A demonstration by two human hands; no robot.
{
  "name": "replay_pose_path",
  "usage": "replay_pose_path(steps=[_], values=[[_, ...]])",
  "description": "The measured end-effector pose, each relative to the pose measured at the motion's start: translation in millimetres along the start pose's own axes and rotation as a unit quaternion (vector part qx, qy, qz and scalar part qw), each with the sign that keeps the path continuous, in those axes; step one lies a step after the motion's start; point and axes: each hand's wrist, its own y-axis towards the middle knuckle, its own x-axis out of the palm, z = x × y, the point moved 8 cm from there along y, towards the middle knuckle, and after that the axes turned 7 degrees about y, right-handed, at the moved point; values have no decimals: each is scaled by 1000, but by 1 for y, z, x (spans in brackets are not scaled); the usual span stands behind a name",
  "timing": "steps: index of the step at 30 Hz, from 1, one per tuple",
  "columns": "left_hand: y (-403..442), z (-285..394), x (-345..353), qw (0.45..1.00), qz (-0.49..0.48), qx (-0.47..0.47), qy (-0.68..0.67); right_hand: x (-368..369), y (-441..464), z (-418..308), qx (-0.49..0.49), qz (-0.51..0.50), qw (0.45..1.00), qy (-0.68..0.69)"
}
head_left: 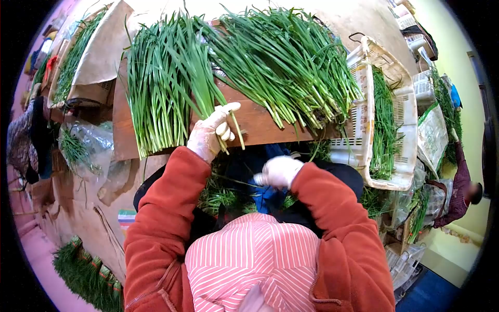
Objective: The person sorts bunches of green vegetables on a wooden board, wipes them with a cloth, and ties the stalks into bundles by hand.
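Note:
My left hand (213,131), in a pale glove, is closed around the stem ends of a bunch of long green stalks (200,78) over the brown board (249,112). To its left lies a row of green stalks (156,99) with pale lower ends. A larger pile of stalks (291,62) covers the board's right side. My right hand (279,171), also gloved, is over my lap, below the board's near edge. Its fingers are blurred, and whether they hold anything is unclear.
A white plastic crate (408,109) with green stalks stands at the right of the board. Loose greens (218,200) lie below, around my lap. Plastic bags of greens (86,148) are at the left. Another person (457,192) is at the far right, and bundled greens (86,270) lie lower left.

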Motion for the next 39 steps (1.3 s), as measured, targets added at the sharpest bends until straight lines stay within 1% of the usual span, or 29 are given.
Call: replay_pose_path(steps=[1, 3, 5, 6, 7, 8, 9, 10, 12, 13, 14, 15, 17, 18, 19, 20, 21, 23, 24, 25, 27, 29, 31, 32, 33, 34, 35, 37, 39], values=[[-1, -2, 2, 1000, -18, 4, -9, -12, -1, 2, -4, 4, 976, 219], [-1, -10, 2, 999, -6, -28, -16, -41, -11, -13, -100, 51, 887, 448], [-7, -13, 11, 997, 27, -74, 23, -52, -13, -28, -122, 86, 859, 490], [-8, -17, 15, 996, 8, -84, 13, -51, -9, -36, -161, 117, 822, 534], [-9, -16, 17, 997, 6, -71, 19, -45, 0, -30, -124, 148, 848, 494], [-6, -20, 13, 995, 17, -71, 62, -51, 3, -28, -128, 221, 889, 380], [-2, -27, 7, 991, 29, -71, 105, -58, 1, -29, -131, 290, 912, 259], [-2, -25, 6, 990, 12, -43, 131, -59, 0, -29, -130, 290, 912, 260], [-3, -29, 0, 989, 35, -60, 131, -58, -3, -31, -125, 246, 935, 225], [-5, -31, -5, 987, 61, -76, 131, -70, -13, -28, -143, 295, 924, 196], [-2, -33, -6, 993, 77, -59, 65, -85, -26, -19, -100, 362, 915, 151], [-1, -30, -6, 995, 73, -53, 43, -98, -39, -10, -56, 425, 897, 105], [-2, -29, -5, 995, 76, -69, -19, -111, -41, 26, 102, 452, 885, 34], [0, -29, -7, 995, 71, -69, -25, -111, -36, 38, 157, 441, 884, 10], [0, -27, -7, 995, 66, -69, -32, -108, -33, 41, 145, 446, 883, -5], [-2, -27, -6, 991, 99, -86, -38, -104, -25, 46, 148, 430, 891, 9], [-2, -26, -7, 991, 99, -86, -39, -102, -19, 49, 150, 413, 898, 23], [-2, -21, -4, 993, 64, -84, -47, -101, -26, 35, 95, 398, 910, 67], [-3, -20, -4, 992, 79, -83, -56, -99, -27, 30, 38, 387, 912, 130], [-5, -18, -4, 992, 82, -82, -58, -94, -26, 28, -7, 374, 901, 221], [-7, -18, -7, 989, 104, -90, -48, -84, -20, 28, -26, 311, 873, 374], [-7, -21, -8, 990, 106, -77, -55, -82, -22, 19, -56, 328, 858, 392], [-8, -22, -10, 989, 114, -64, -64, -80, -15, 20, -64, 337, 864, 370], [-8, -21, -11, 990, 119, -58, -56, -81, -15, 23, -7, 355, 908, 222], [-7, -20, -11, 990, 123, -53, -46, -82, -15, 25, 52, 365, 927, 68], [-7, -19, -12, 989, 131, -59, -44, -81, -18, 29, 86, 380, 920, 40], [-7, -17, -11, 989, 130, -59, -44, -82, -20, 28, 86, 380, 920, 40], [-8, -15, -10, 990, 121, -56, -52, -93, -31, 18, 41, 438, 897, 55], [-8, -17, -10, 990, 115, -58, -48, -98, -30, 16, 52, 428, 901, 50]])
